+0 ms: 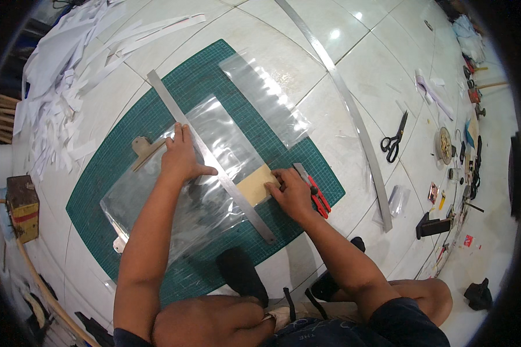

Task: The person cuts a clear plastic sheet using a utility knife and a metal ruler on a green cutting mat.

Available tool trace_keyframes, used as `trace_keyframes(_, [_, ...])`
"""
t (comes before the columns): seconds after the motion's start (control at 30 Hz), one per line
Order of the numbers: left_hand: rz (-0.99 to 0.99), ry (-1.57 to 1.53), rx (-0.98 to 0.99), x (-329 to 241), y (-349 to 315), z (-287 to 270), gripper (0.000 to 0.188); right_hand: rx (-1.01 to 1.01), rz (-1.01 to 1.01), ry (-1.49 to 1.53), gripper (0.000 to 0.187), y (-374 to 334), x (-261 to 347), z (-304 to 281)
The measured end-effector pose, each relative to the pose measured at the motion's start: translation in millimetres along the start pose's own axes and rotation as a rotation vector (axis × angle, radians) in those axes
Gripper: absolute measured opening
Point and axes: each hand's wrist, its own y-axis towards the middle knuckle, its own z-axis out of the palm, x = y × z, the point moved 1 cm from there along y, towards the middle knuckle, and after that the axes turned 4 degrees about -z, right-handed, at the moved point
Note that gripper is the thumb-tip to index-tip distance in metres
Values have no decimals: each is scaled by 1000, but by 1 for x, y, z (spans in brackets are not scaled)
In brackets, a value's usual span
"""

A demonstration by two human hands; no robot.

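A steel ruler (224,180) lies slantwise across a clear plastic sheet (156,179) on a green cutting mat (121,136). My left hand (180,155) presses down on the ruler and sheet, fingers and thumb spread. Along the ruler's right side sits a tan card (253,185). At its right edge my right hand (290,194) has its fingers bent and closed on the card. A red utility knife (318,199) rests just right of that hand. Metal clips (142,149) grip the sheet's left side.
Another clear plastic strip (266,98) lies at the mat's far edge. A long metal strip (347,98) curves over the tiles, with black scissors (393,141) beyond it. White paper offcuts (58,98) pile up at far left. Small tools and a round dish (444,144) line the right.
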Motion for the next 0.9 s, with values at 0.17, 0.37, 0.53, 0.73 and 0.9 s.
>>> trace_keyframes(0.17, [8, 2, 0, 1, 1, 0, 148, 4, 21, 16, 33, -1, 1, -1])
trace_keyframes(0.37, [7, 14, 11, 2, 2, 0, 148, 3, 0, -30, 31, 0, 5, -3])
trace_keyframes(0.53, [12, -2, 24, 2, 2, -1, 149, 11, -10, -27, 32, 0, 3, -4])
trace_keyframes(0.73, [0, -16, 40, 2, 1, -1, 151, 2, -119, 20, 30, 5, -16, -15])
trace_keyframes(0.9, [4, -14, 24, -6, 1, -1, 148, -311, 228, 184, 35, 12, -77, -91])
